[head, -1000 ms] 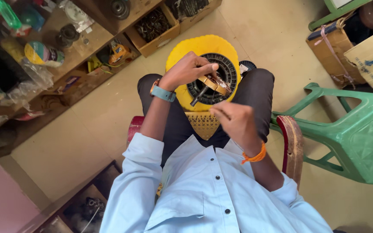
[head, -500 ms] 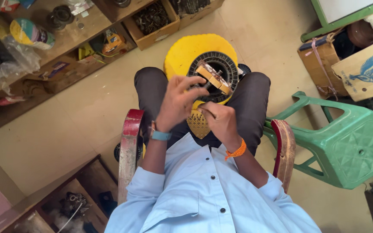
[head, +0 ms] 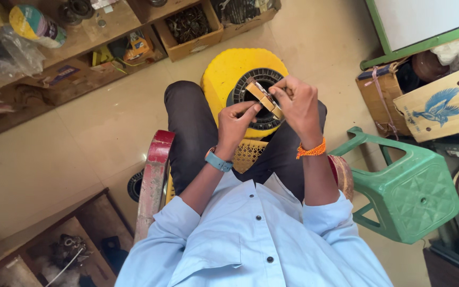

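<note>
**A:** Tan slip [head: 262,96] status? Which hand has it?

**B:** Both. Small flat piece, card or wood, can't tell which. It sits between the two hands, slanted, upper end toward the far side.

**A:** Left hand [head: 236,121]?

**B:** Narrow pinch. Thumb and forefinger closed on the slip's near lower end, other fingers curled under. Blue-grey watch [head: 218,160] on that wrist, just behind the hand.

**A:** Right hand [head: 297,103]?

**B:** Also closed tight. Fingertips meet at the slip's right edge, knuckles toward the camera. Something thin and dark shows at the fingertips, too small to tell what. Orange thread band [head: 311,150] on the wrist below the hand.

**A:** Hands touching each other?

**B:** Fingertips just beside each other, with the slip between. Can't tell if skin meets.

**A:** What's under them?

**B:** Black ribbed ring [head: 256,90] set in a yellow round housing [head: 228,72], directly beneath and beyond both hands, resting on the person's lap. The slip is above the ring; can't tell if it touches.

**A:** Surroundings?

**B:** Green plastic stool [head: 410,191] right of the right hand, well apart. Cardboard box with a blue bird print [head: 442,106] farther right. Wooden trays of parts [head: 189,26] on the floor beyond the left hand. Red chair arm [head: 152,180] near the left elbow.
</note>
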Demonstrator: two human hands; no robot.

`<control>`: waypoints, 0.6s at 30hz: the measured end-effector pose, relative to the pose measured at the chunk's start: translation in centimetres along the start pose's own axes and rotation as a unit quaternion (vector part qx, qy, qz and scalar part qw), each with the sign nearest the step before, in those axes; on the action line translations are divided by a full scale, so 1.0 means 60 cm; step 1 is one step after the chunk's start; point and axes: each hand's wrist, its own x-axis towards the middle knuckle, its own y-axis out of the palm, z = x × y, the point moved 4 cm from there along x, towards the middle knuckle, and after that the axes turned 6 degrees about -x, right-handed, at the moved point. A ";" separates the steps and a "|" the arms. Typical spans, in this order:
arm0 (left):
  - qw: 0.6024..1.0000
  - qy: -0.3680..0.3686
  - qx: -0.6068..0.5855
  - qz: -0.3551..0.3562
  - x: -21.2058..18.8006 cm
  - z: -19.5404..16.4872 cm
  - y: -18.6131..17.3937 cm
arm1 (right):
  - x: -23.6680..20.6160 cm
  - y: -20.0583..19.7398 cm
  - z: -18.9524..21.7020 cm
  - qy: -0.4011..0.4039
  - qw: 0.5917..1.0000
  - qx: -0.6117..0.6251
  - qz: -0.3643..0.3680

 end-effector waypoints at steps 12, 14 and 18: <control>0.993 -0.108 -0.007 0.042 0.037 0.025 -0.001 | 0.007 0.024 -0.096 0.013 0.998 0.011 -0.063; 0.995 -0.083 0.044 0.038 0.040 0.023 0.000 | 0.007 0.024 -0.101 0.008 0.996 -0.004 -0.088; 0.989 0.034 0.134 -0.043 0.020 -0.004 0.013 | 0.004 0.020 -0.106 -0.009 0.994 0.028 -0.108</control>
